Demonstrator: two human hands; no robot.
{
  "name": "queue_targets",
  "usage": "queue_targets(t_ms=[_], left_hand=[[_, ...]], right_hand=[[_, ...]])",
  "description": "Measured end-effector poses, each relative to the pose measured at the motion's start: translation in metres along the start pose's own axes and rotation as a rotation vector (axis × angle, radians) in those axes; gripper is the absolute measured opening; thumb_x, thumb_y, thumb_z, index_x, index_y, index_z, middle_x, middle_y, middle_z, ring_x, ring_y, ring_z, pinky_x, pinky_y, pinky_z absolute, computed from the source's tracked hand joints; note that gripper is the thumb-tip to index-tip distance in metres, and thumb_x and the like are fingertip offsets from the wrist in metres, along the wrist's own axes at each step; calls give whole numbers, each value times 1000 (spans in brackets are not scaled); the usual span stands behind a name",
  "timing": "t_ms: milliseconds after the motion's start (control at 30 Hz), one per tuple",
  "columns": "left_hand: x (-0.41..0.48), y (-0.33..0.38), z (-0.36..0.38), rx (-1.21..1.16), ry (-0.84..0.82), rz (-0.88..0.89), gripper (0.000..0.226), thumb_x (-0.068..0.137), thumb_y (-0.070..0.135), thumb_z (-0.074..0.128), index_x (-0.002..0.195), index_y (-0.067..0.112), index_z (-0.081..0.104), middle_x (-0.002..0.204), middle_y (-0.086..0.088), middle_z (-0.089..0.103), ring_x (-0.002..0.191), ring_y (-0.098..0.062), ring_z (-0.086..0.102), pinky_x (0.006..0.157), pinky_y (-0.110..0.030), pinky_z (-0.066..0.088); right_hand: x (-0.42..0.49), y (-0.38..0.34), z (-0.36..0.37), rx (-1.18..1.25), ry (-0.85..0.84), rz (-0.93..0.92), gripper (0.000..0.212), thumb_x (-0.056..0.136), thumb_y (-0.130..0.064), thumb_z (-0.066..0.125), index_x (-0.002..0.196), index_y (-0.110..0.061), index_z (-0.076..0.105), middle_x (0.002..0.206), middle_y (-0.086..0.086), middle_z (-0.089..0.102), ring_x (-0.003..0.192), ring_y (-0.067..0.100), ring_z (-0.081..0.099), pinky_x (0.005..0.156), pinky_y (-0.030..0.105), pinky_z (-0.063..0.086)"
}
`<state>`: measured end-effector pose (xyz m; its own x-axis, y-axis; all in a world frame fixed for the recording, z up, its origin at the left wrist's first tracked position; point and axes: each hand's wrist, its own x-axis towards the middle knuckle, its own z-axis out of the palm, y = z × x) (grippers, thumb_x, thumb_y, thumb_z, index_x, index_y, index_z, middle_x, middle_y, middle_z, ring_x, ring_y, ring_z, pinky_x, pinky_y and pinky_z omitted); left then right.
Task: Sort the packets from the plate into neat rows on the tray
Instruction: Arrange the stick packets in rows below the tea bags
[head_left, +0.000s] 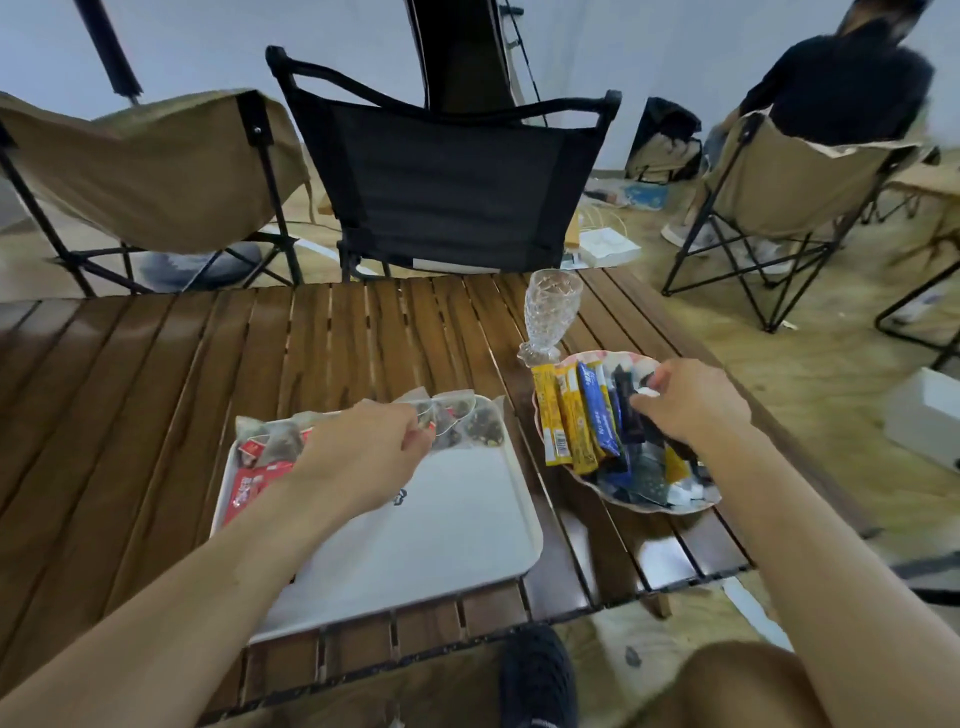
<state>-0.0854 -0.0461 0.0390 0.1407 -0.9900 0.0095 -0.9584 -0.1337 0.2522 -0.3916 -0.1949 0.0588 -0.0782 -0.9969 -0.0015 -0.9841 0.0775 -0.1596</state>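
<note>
1. A slatted wooden table (182, 364) fills the middle of the room. A black folding chair (447, 182) stands at its far edge.
2. A white tray (457, 530) lies near the table's near edge, left of centre.
3. A scalloped plate (649, 508) sits just right of the tray, close to the table's right edge, heaped with stick packets.
4. The person's left hand (363, 452) reaches over the tray's far edge, thumb and fingertips pinching one of the clear packets (467, 421).
5. The right hand (691, 400) is over the plate, fingers curled down among the dark packets (626, 415). I cannot tell whether they have closed on one.
6. A cut-glass goblet (550, 312) stands touching the plate's far rim.
7. The clear packets form a row along the tray's far edge. Red packets (249, 486) lie along its left edge.
8. Yellow packets (563, 421) and a blue packet (597, 410) lean side by side at the plate's left rim.
</note>
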Motion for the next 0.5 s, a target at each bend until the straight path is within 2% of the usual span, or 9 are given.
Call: queue_targets(t_ms=[100, 167, 267, 367, 500], left_hand=[[3, 4, 5, 6, 15, 35, 42, 106, 48, 41, 76, 21, 55, 70, 3, 65, 72, -20, 64, 62, -36, 50], [4, 4, 6, 19, 19, 42, 42, 106, 46, 42, 76, 20, 54, 71, 4, 63, 71, -19, 62, 60, -36, 49], [4, -1, 6, 0, 0, 26, 41, 106, 45, 45, 77, 19, 57, 76, 3, 62, 69, -18, 62, 62, -37, 52], [2, -10, 3, -18, -27, -1, 40, 107, 44, 47, 78, 20, 60, 79, 3, 62, 68, -18, 63, 61, -36, 48], [-2, -21, -6, -41, -7, -31, 40, 106, 44, 48, 80, 18, 61, 74, 3, 62, 70, -17, 62, 59, -35, 45]], right_hand=[[13, 15, 17, -70, -113, -6, 38, 83, -54, 77, 89, -17, 73, 91, 3, 72, 75, 19, 62, 60, 29, 48], [21, 19, 24, -51, -106, -2, 40, 78, -56, 79, 79, -18, 70, 78, 2, 68, 68, 19, 61, 54, 28, 45], [29, 17, 30, -11, -99, 10, 34, 76, -48, 81, 76, -17, 67, 73, 2, 66, 69, 21, 63, 55, 29, 45], [31, 15, 35, 10, -96, 2, 25, 77, -40, 77, 75, -17, 68, 70, 3, 67, 67, 21, 63, 55, 29, 46], [34, 15, 38, 9, -107, -12, 30, 86, -44, 73, 76, -16, 70, 72, 2, 67, 66, 18, 62, 51, 28, 42]])
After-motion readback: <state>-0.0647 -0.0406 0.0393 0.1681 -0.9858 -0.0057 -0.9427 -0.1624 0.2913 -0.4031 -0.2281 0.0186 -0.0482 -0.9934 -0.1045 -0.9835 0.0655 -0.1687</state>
